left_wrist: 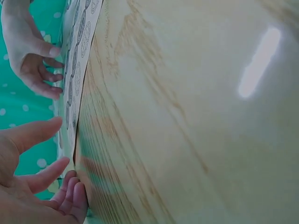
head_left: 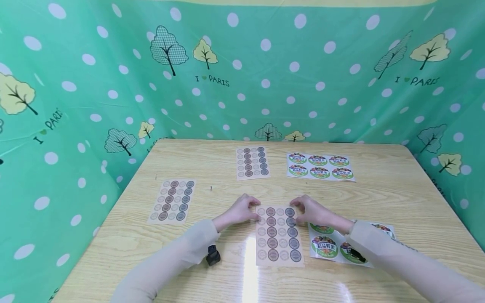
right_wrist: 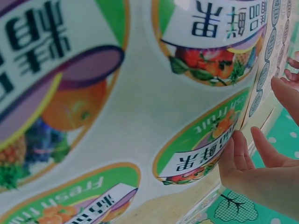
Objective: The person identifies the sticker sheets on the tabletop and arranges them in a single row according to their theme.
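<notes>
A sheet of round brown and grey stickers [head_left: 279, 235] lies flat on the wooden table in front of the person. The left hand [head_left: 240, 210] is at its far left corner, thumb and fingers spread apart, fingertips right at the edge. At the far right corner is the right hand [head_left: 312, 212], its thumb by the side edge and its fingers by the top. The left wrist view shows the left index fingertip close to the sheet's corner, with the other fingers resting on the table. Under the right forearm lies a sheet of fruit stickers [right_wrist: 140, 107], partly hidden.
Another round-sticker sheet [head_left: 172, 201] lies at the left, and a similar one [head_left: 252, 163] at the back. Beside that is a second fruit-sticker sheet [head_left: 320, 166]. A small black object [head_left: 213, 255] shows by the left sleeve. A green patterned curtain [head_left: 242, 84] borders the table.
</notes>
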{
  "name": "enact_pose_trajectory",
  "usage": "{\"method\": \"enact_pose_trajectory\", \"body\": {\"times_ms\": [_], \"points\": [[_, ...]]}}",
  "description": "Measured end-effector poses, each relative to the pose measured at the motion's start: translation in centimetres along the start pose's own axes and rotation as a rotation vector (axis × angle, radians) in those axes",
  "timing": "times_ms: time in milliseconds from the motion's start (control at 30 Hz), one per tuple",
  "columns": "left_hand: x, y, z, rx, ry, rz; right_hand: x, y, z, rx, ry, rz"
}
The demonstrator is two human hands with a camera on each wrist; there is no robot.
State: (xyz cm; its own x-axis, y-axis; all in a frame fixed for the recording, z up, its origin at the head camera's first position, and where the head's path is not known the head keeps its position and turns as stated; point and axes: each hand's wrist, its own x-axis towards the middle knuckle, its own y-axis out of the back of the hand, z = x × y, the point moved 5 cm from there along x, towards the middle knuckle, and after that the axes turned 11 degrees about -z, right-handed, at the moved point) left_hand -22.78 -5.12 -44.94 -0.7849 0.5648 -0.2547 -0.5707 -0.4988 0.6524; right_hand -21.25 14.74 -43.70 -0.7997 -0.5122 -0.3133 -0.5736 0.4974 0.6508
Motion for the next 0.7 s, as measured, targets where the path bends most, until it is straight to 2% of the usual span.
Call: {"method": "enact_pose_trajectory", "body": {"times_ms": [300, 700], "points": [[0.04, -0.12, 0.24, 0.039, 0.005, 0.009, 0.11, -0.36, 0.51, -0.009, -0.046, 0.01], [0.35, -0.33, 0.37, 0.098, 0.023, 0.017, 0.44, -0.66, 0.53, -0.067, -0.046, 0.025]]}}
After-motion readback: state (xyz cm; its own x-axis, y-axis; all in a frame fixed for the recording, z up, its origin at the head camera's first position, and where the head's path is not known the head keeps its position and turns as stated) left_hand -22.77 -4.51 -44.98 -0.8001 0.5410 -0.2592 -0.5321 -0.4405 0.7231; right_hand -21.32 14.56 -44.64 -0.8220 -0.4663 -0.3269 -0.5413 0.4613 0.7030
